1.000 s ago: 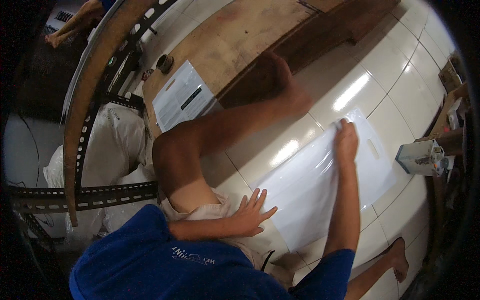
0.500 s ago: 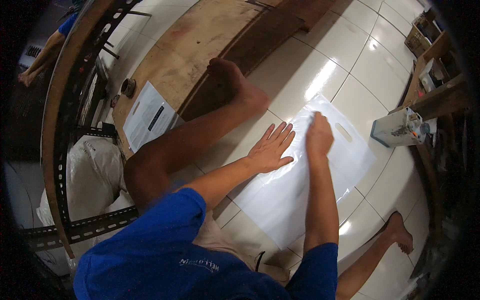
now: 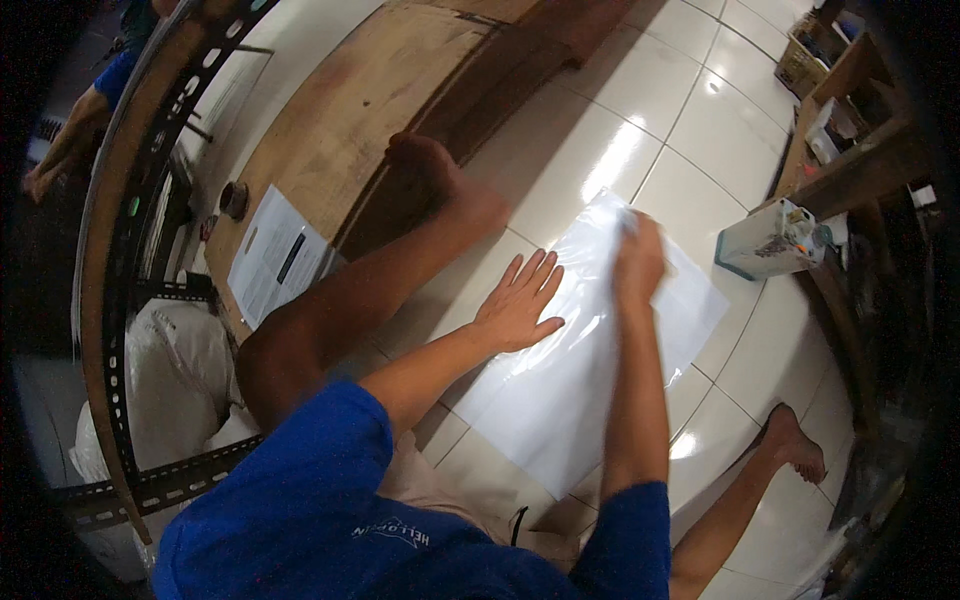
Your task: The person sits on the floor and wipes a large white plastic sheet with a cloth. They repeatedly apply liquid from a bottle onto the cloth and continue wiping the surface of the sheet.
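A large white plastic bag (image 3: 550, 410) lies flat on the tiled floor between my legs, its surface glossy and slightly wrinkled. My left hand (image 3: 518, 302) rests palm down with fingers spread on the bag's left edge. Over the upper part of the bag, my right hand (image 3: 638, 262) is closed like a fist and a little blurred. Whatever it grips, if anything, is hidden by the fingers. The cut-out handle slot of the bag is covered by this hand and forearm.
At left, a printed white bag (image 3: 272, 262) lies on a low wooden platform (image 3: 340, 120), near a brown roll (image 3: 233, 200). A stained, translucent jerrycan (image 3: 768, 240) stands on the floor at right by wooden shelving (image 3: 870, 175). A perforated metal frame (image 3: 120, 330) and white sacks (image 3: 175, 355) are nearby.
The whole view has shifted slightly. My right hand has moved a little to the right across the bag, covering its handle slot. My left hand keeps its place on the bag.
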`<action>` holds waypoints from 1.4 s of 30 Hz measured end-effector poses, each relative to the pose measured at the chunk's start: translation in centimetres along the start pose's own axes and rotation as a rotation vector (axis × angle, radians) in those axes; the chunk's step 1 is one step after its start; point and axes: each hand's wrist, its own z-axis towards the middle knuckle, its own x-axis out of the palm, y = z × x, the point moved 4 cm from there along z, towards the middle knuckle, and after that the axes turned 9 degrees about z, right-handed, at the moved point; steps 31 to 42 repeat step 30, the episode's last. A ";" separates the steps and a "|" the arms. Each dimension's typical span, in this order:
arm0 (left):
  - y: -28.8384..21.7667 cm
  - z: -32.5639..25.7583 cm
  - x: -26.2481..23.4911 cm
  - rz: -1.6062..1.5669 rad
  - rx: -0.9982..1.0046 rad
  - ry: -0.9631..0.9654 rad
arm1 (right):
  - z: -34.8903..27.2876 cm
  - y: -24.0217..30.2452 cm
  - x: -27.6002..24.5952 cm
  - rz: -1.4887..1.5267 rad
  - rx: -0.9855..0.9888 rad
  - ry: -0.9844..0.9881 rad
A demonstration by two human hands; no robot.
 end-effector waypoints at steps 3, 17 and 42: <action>0.2 -0.2 0.3 0.005 -0.009 -0.018 | 0.7 2.3 4.1 -0.266 0.102 0.246; -0.2 -0.1 -0.2 0.002 0.007 -0.047 | -1.0 -3.1 -4.7 -0.049 0.199 -0.064; 0.0 0.3 -0.6 -0.036 -0.045 0.026 | -4.2 -11.9 -15.3 -0.387 0.613 -0.133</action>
